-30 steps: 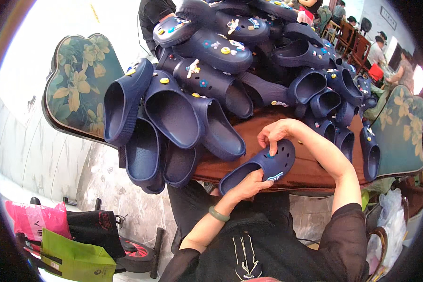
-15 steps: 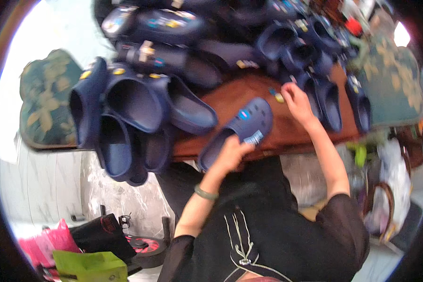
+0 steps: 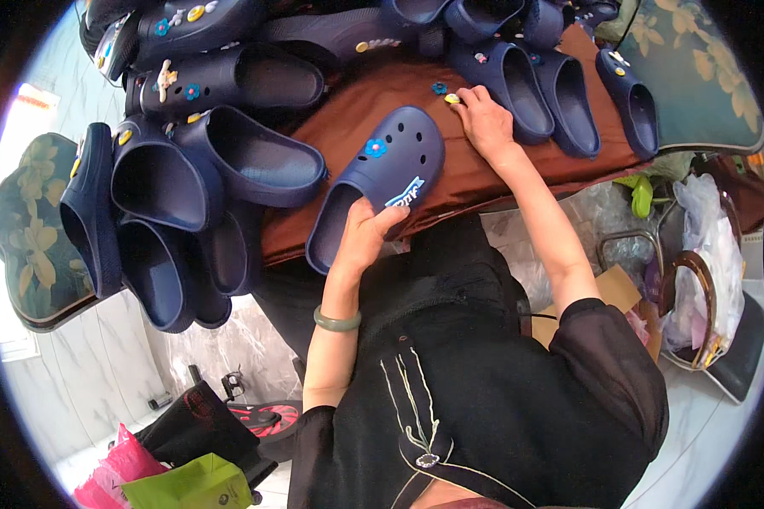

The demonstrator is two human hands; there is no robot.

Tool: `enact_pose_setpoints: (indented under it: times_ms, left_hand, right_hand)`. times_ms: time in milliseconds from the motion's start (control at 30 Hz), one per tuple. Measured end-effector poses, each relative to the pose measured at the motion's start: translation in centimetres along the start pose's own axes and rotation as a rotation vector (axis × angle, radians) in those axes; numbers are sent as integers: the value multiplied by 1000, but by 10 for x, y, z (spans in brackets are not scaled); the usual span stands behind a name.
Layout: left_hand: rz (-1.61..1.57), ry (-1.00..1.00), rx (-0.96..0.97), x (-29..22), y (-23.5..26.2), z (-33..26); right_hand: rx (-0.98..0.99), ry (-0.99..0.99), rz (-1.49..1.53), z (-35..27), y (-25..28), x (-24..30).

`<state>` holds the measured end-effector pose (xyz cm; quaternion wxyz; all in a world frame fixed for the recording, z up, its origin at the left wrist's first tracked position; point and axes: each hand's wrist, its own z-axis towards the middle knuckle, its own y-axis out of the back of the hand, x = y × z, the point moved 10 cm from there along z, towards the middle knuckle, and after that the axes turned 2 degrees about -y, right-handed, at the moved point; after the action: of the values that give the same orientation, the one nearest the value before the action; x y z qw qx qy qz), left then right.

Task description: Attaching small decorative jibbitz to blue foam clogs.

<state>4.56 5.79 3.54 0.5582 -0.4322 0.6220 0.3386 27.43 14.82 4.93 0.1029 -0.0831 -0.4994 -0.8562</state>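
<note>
A navy clog (image 3: 373, 182) with holes, a blue flower charm and a small printed tag lies on the brown table (image 3: 382, 93) near its front edge. My left hand (image 3: 361, 237) grips its heel side, a green bangle on the wrist. My right hand (image 3: 484, 119) reaches past the clog's toe and its fingertips pinch a small yellow charm (image 3: 452, 98) on the tabletop. A blue flower charm (image 3: 439, 87) lies just beside it.
Several navy clogs are piled at the left (image 3: 170, 195) and along the back (image 3: 229, 76), with more at the right (image 3: 560, 93). A floral cushion (image 3: 25, 229) sits far left, another at top right (image 3: 696, 76). Bags (image 3: 705, 254) and a cardboard piece stand on the floor at right.
The view has tilted down and closer. My right hand left the clog and moved forward to the yellow charm on the table. My left hand keeps hold of the clog.
</note>
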Motion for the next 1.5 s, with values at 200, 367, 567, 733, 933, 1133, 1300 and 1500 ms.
enact_pose_setpoints:
  times_ms: [200, 367, 567, 733, 933, 1133, 1300, 1500]
  left_hand:
    - [-90, 44, -4, 6, 4, -2]
    - [-124, 13, 4, 10, 5, 2]
    - [-148, 9, 23, 20, 6, 4]
    - [-110, -62, 34, 8, 2, 5]
    - [-149, -56, 36, 7, 0, 4]
    - [-131, 15, 58, 18, 2, 5]
    - [-106, -115, 86, 5, 1, 7]
    - [-129, -70, 84, 15, 3, 5]
  right_hand:
    - [-80, 83, 30, 0, 6, 16]
    - [-115, 166, 146, -1, 19, 28]
    - [-202, 209, 568, -20, 66, 65]
    - [-258, 375, 408, -36, 77, 90]
    - [-116, 425, 280, -33, 82, 117]
    - [4, 318, 577, -20, 69, 100]
    - [379, 23, 840, -11, 31, 77]
    - [491, 0, 929, -13, 33, 88]
